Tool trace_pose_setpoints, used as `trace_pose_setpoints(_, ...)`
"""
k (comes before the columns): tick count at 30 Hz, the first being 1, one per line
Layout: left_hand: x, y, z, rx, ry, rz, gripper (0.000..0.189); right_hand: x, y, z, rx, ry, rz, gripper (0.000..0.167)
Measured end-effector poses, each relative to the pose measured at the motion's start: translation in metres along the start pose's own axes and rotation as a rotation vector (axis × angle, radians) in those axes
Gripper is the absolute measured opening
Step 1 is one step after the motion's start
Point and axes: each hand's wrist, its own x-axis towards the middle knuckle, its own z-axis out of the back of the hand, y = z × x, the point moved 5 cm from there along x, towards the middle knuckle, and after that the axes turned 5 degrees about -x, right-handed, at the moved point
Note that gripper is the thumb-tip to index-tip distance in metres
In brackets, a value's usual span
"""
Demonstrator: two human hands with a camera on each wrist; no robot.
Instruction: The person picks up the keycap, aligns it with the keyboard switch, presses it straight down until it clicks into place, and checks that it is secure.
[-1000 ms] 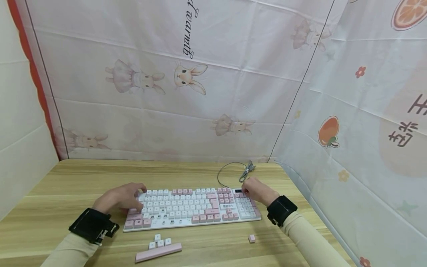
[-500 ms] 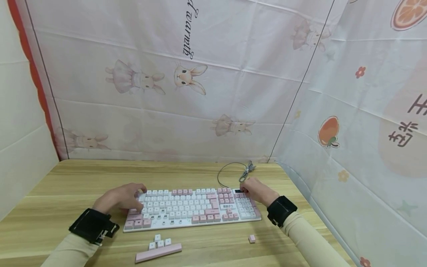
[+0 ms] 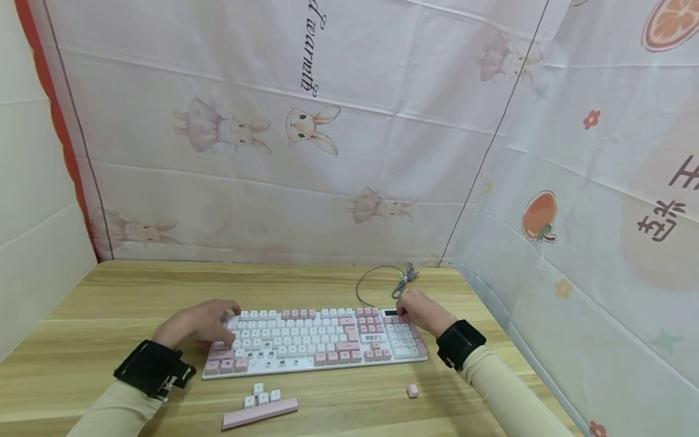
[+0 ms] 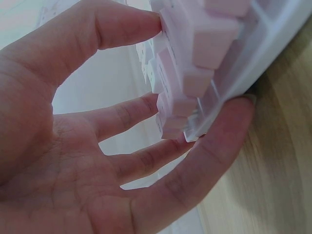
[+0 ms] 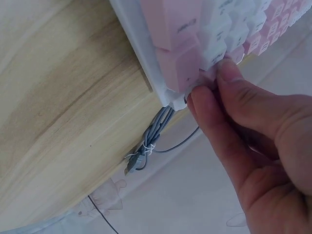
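A white and pink keyboard [image 3: 295,340] lies on the wooden table, with bare switches showing along its lower left rows. My left hand [image 3: 202,321] grips its left end: the thumb touches the pink keys on top and the other fingers curve round the edge, as the left wrist view shows. At the top right corner my right hand [image 3: 426,312] pinches a pink keycap [image 5: 208,75] between thumb and forefinger. That keycap is mostly covered by the fingertips, so whether it is seated cannot be told.
In front of the keyboard lie a long pink keycap [image 3: 260,414] and several loose white keycaps [image 3: 263,398]. A single pink keycap [image 3: 412,390] lies at the right. Behind is a bundled grey cable [image 3: 404,280]. Printed cloth [image 3: 327,182] hangs around the table.
The right hand's fingertips have shifted very slightly at the keyboard's top right corner. The left hand, keyboard and loose keycaps stay in place.
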Motion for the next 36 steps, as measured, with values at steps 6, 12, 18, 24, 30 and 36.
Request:
trace_pose_setpoints(6, 0.0013, 0.0002, 0.0002, 0.011, -0.002, -0.001, 0.066, 0.001, -0.0003, -0.0004, 0.008, 0.007, 0.001, 0.01)
trace_pose_setpoints(12, 0.0, -0.0013, 0.0006, 0.005, -0.002, 0.003, 0.066, 0.0034, -0.002, -0.0017, 0.017, 0.034, -0.015, 0.01)
trace_pose_setpoints(18, -0.0016, -0.0032, 0.0007, 0.004, -0.002, 0.007, 0.065, 0.0037, -0.0023, -0.004, 0.016, 0.041, -0.014, 0.01)
trace_pose_setpoints(24, -0.001, -0.0023, 0.0004, -0.004, -0.004, 0.012, 0.067, 0.0041, -0.0004, -0.0041, -0.012, 0.019, 0.0, 0.014)
trace_pose_setpoints(30, 0.0002, -0.0008, 0.0004, 0.012, 0.001, 0.004, 0.068, 0.004, 0.0037, -0.0037, -0.044, -0.011, 0.041, 0.016)
trace_pose_setpoints(36, 0.0009, -0.0006, 0.0014, 0.034, 0.0, -0.017, 0.068, 0.0066, 0.0023, -0.0031, -0.032, 0.012, 0.03, 0.016)
